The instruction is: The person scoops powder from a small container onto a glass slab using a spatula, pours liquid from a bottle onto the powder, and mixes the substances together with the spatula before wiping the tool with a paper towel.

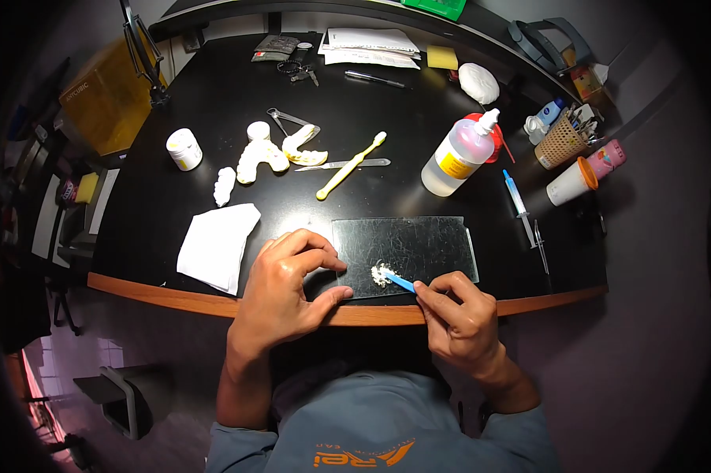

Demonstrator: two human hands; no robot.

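Observation:
A glass slab [426, 244] lies near the table's front edge with a small heap of white powder or paste [381, 274] on it. My right hand [459, 319] pinches a thin blue tool [401, 282], whose tip touches the white heap. At the slab's left edge rests my left hand [292, 284], thumb and fingers apart and curved, with nothing between them. To its left is a stack of white paper sheets [216, 246]. Beyond the slab lie a yellow-handled brush [351, 167] and a scalpel [363, 163].
Dental casts [259, 160] and a white jar [184, 150] stand at the left. Right of centre is a liquid bottle [454, 162], with a blue syringe [516, 195], an orange-rimmed cup [570, 183] and a woven basket [560, 142] farther right. Papers [370, 47] lie at the back.

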